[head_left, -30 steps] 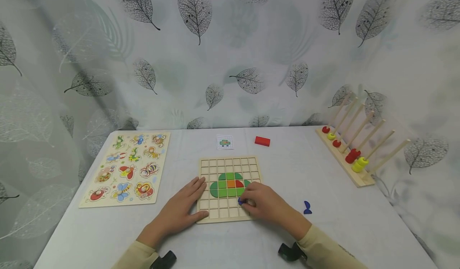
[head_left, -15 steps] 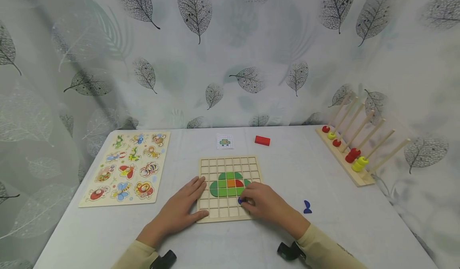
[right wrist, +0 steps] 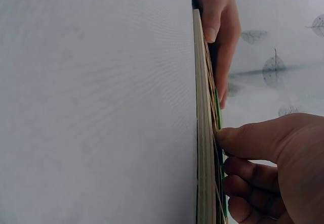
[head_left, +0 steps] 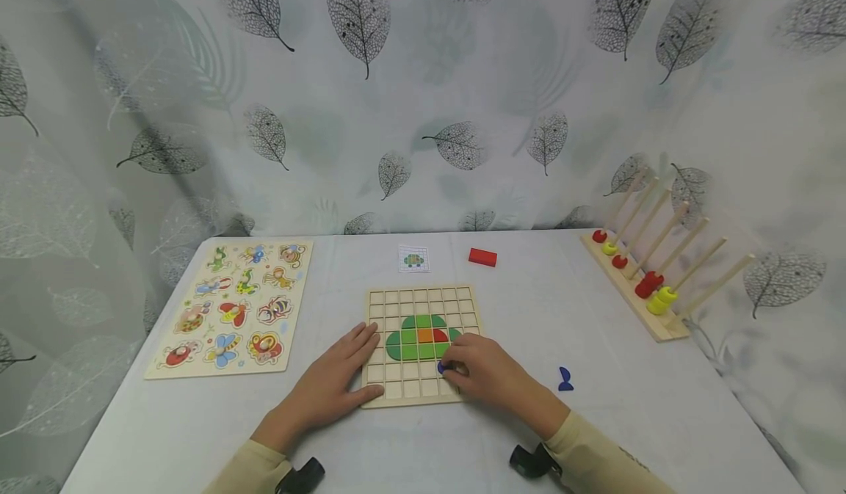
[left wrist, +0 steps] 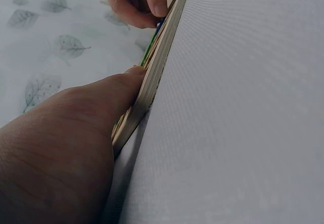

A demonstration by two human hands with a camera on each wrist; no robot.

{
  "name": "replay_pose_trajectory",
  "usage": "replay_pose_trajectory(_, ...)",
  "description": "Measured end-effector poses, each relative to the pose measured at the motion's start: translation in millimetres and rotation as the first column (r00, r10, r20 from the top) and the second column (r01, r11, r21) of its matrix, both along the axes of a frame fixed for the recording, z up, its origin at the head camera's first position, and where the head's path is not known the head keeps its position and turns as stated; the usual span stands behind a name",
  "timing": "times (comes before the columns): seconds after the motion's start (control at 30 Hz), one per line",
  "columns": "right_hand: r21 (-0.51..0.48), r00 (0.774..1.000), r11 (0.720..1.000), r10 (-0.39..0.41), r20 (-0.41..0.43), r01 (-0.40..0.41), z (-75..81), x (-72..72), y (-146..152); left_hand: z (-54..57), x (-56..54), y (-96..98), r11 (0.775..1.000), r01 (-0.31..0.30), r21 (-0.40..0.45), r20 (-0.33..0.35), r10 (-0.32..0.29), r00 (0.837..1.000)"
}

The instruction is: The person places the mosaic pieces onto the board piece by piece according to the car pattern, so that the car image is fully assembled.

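Note:
A wooden grid board (head_left: 401,391) lies on the table, with green, orange and red pieces set in its middle squares as a rounded shape. My left hand (head_left: 333,380) rests on the board's left edge, fingers straight and thumb on the near left corner. My right hand (head_left: 492,373) pinches a small blue piece (head_left: 441,368) between thumb and fingertips, at a square just below the green row. Most of that blue piece is hidden by the fingers. In the right wrist view the right thumb (right wrist: 243,140) is right at the board's surface.
Two blue pieces (head_left: 565,379) lie right of the board. Behind it are a pattern card (head_left: 413,259) and a red block (head_left: 482,258). An insect puzzle board (head_left: 228,310) lies at left; a peg stand with red and yellow beads (head_left: 634,288) stands at right.

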State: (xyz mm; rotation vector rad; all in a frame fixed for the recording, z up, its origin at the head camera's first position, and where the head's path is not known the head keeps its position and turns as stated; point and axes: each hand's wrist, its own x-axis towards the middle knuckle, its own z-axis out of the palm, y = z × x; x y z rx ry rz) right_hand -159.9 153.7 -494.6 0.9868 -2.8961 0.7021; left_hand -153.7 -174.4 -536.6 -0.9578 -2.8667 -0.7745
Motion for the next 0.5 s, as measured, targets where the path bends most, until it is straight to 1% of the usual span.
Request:
replay_pose_trajectory(0.17, -0.008, 1.0, 1.0, 0.0, 0.003, 0.0, 1.4, 0.4, 0, -0.8, -0.9, -0.3, 1.0, 0.004, 0.001, -0.004, -0.004, 1.0)
replay_pose_trajectory(0.3, -0.013, 1.0, 1.0, -0.017, 0.014, 0.017, 4.2, 1.4, 3, -1.2, -1.4, -0.5, 1.0, 0.011, 0.01, -0.009, -0.011, 1.0)
replay_pose_trajectory(0.43, -0.019, 0.999, 0.999, -0.039, -0.015, 0.039, 8.2, 1.9, 9, -1.4, -1.2, -0.7, 1.0, 0.012, 0.009, -0.009, -0.012, 1.0)
replay_pose_trajectory(0.5, -0.011, 0.998, 0.998, -0.064, -0.023, 0.064, 9.9, 2.3, 13, -1.4, -1.0, -0.8, 1.0, 0.01, 0.005, -0.01, -0.01, 1.0)
